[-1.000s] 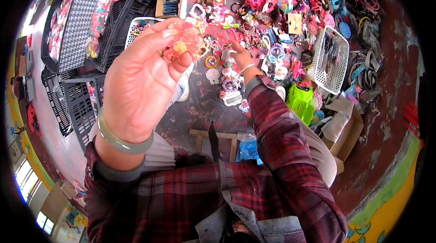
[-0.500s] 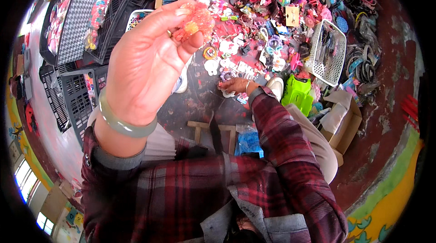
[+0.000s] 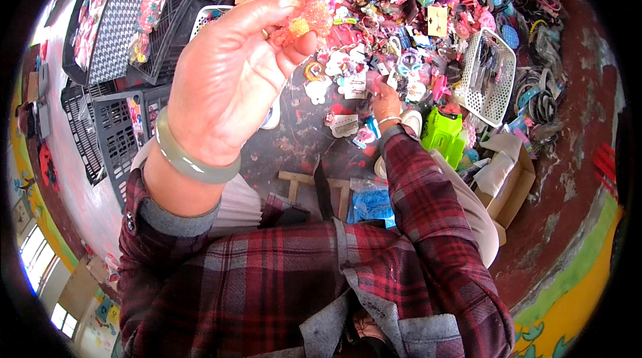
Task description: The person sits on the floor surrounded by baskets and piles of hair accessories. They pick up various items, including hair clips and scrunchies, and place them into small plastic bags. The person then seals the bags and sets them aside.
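Orange-pink glittery hair ornament (image 3: 304,20) pinched in my left hand (image 3: 231,80); my right hand (image 3: 386,102) reaches into accessory pile (image 3: 401,30), fingers' state indiscernible.

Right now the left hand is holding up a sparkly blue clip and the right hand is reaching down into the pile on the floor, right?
Not quite. The head view shows that the sparkly clip pinched in the left hand is pink and orange, not blue. The rest holds: the right hand is reaching down into the pile of trinkets on the floor.
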`<move>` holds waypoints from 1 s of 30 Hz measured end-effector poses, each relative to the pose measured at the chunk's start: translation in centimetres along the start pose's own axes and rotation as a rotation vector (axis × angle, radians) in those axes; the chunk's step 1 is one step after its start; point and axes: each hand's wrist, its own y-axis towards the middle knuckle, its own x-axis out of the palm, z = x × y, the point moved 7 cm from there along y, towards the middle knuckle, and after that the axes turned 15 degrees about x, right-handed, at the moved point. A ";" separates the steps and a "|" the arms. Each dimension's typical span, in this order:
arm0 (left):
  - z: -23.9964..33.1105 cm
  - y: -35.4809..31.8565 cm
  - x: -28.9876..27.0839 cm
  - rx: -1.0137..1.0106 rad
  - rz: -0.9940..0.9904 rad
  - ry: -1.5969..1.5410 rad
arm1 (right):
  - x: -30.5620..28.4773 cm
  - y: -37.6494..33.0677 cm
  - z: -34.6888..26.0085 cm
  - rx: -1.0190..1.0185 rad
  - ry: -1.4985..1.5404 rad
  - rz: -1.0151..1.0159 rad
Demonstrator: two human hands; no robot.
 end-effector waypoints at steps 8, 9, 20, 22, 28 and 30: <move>0.0 0.0 -0.9 0.023 0.056 0.016 | 2.0 -4.5 -10.8 -0.333 -0.409 -0.081; 0.0 0.0 -1.0 0.023 0.059 0.019 | 1.7 -4.8 -11.6 -0.369 -0.497 -0.046; 0.3 -0.1 -0.7 0.016 0.046 0.041 | -2.9 3.5 -7.2 0.072 -0.043 0.078; 0.4 -0.3 -1.1 0.024 0.057 0.029 | -3.5 2.0 -7.0 0.260 0.098 0.009; -0.1 0.0 -0.8 -0.004 0.024 0.020 | 5.3 -3.6 -6.5 -0.249 -0.619 -0.215; 0.0 0.0 -0.9 0.006 0.022 0.017 | 5.7 -5.2 -9.1 -0.259 -0.652 -0.302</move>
